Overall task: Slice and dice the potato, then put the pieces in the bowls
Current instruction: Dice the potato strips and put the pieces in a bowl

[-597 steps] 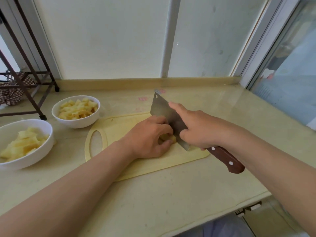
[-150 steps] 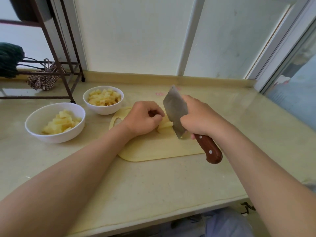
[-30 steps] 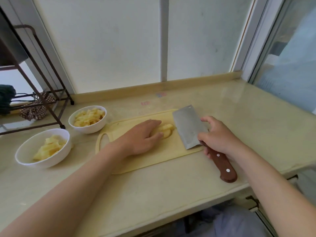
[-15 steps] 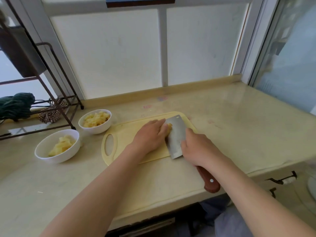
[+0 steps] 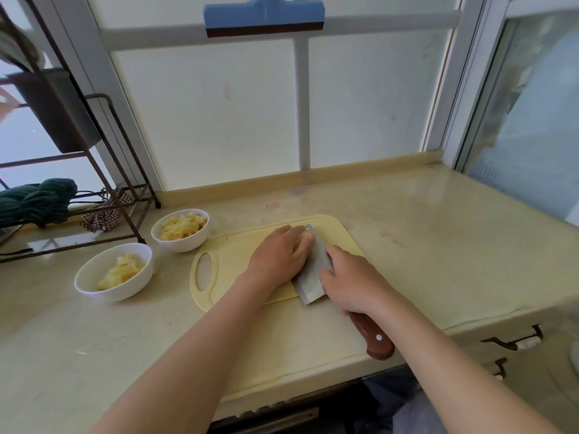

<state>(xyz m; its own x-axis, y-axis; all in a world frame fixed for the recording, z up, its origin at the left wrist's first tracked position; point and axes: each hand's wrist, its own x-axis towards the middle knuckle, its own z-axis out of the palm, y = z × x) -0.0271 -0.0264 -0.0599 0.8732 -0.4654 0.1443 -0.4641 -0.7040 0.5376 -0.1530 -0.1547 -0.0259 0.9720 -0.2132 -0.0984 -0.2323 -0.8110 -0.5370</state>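
On the board [image 5: 225,264], near its far right corner, I see the left hand [image 5: 279,255] lying over the cut potato [image 5: 306,237]. Its fingers are nearly straight and push the pieces against the knife [image 5: 308,283]. The right hand [image 5: 351,280] grips the knife where blade and handle meet, with the fingers curled around it. The blade leans on the board, touching the left fingers. Left of the board, on the counter [image 5: 438,245], stand the far bowl [image 5: 181,244] and the near bowl [image 5: 125,292], both holding yellow potato pieces.
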